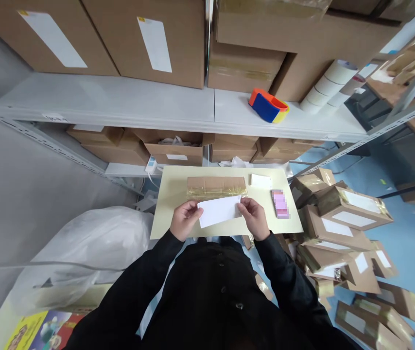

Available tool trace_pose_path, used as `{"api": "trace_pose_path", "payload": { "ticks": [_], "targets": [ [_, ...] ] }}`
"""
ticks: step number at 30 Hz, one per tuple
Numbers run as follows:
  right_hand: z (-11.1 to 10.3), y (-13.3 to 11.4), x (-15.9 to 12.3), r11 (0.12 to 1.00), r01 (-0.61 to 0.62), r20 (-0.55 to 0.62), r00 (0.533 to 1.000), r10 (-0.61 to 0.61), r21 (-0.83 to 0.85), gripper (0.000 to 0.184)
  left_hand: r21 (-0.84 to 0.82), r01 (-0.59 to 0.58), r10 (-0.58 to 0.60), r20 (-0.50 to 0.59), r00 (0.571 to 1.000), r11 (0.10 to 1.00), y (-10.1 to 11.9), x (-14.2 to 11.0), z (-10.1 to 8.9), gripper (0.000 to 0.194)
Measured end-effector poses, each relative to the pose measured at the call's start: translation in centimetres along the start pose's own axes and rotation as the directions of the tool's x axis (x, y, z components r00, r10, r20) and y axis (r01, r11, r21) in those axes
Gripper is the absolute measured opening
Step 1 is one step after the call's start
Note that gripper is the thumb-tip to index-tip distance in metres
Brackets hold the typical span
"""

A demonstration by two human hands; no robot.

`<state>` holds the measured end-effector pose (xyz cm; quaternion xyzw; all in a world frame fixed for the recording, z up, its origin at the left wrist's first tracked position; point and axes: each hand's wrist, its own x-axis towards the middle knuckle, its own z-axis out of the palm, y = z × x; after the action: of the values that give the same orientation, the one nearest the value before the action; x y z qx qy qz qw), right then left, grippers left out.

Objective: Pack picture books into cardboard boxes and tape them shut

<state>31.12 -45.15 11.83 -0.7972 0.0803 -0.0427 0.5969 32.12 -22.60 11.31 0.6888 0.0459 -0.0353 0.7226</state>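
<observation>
Between both hands I hold a white label, tilted slightly, its face blank from here. My left hand pinches its left end, thumb on top. At the label's upper right corner, my right hand is closed on it the same way. Just behind the label lies a taped cardboard box on the pale yellow table; the label hides part of the box's near side. To the right of the box rest a small white stack of paper and a phone-shaped item with a blurred pink face.
A grey shelf with large cartons stands behind the table. On it sit tape rolls and a blue-orange strap. Many taped boxes pile up at the right. A plastic-wrapped bundle is at the left.
</observation>
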Motion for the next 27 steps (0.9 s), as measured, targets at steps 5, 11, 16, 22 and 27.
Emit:
{"api": "trace_pose_path", "payload": {
  "ticks": [5,11,16,22,27],
  "targets": [
    [-0.2,1.5,-1.6,0.997,-0.052,0.032,0.998,0.054,-0.048,0.029,0.09,0.096,-0.087,-0.103,0.991,0.991,-2.5,-0.9,0.1,0.027],
    [0.6,2.7,-1.0,0.988,-0.079,-0.009,0.997,0.079,-0.135,0.031,0.368,0.008,0.065,-0.184,0.981,0.93,-4.5,0.9,-0.2,0.02],
    [1.4,3.8,4.1,0.962,-0.102,-0.06,0.994,0.09,-0.254,0.034,0.336,0.063,-0.011,-0.155,0.988,0.94,-5.2,6.3,0.5,0.04],
    [1.6,4.6,7.7,0.888,-0.169,-0.085,0.985,0.147,-0.427,0.032,0.475,0.059,-0.009,-0.107,0.994,0.878,-5.8,9.9,2.0,0.05],
    [2.0,4.7,7.7,0.798,-0.176,-0.082,0.984,0.157,-0.577,0.026,0.566,0.033,0.026,-0.096,0.995,0.824,-6.1,9.9,2.2,0.047]
  ]
}}
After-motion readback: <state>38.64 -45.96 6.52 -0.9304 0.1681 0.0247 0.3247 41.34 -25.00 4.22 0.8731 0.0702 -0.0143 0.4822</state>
